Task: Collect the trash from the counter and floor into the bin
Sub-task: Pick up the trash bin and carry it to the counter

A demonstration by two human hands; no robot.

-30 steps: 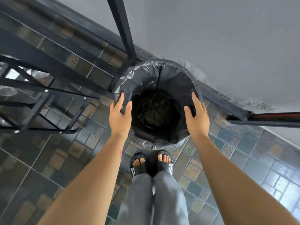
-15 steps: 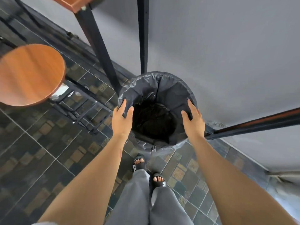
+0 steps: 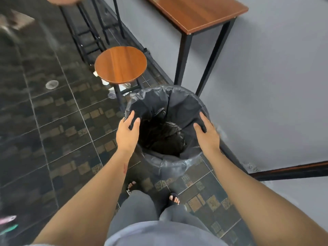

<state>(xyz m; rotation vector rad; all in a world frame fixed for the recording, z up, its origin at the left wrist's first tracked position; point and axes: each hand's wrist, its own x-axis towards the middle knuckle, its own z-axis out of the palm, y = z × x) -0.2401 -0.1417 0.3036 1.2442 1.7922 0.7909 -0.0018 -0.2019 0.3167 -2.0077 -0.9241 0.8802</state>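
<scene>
Glossy black plastic, warm wood veneer, dark glazed tile

The bin liner (image 3: 177,103) is thin black plastic, crinkled and softly shiny where it folds over the rim. The round stool seat (image 3: 120,64) and the far tabletop (image 3: 197,11) look like smooth reddish-brown wood veneer with a faint sheen; the table legs (image 3: 184,55) are matt black metal. The floor (image 3: 58,125) is dark patterned tile, glossy enough to catch reflections, with pale grout lines. The wall (image 3: 266,86) on the right is matt grey paint. A clear plastic cup (image 3: 51,84) lies on the tiles at left. The trousers (image 3: 138,210) are soft grey cloth.
</scene>
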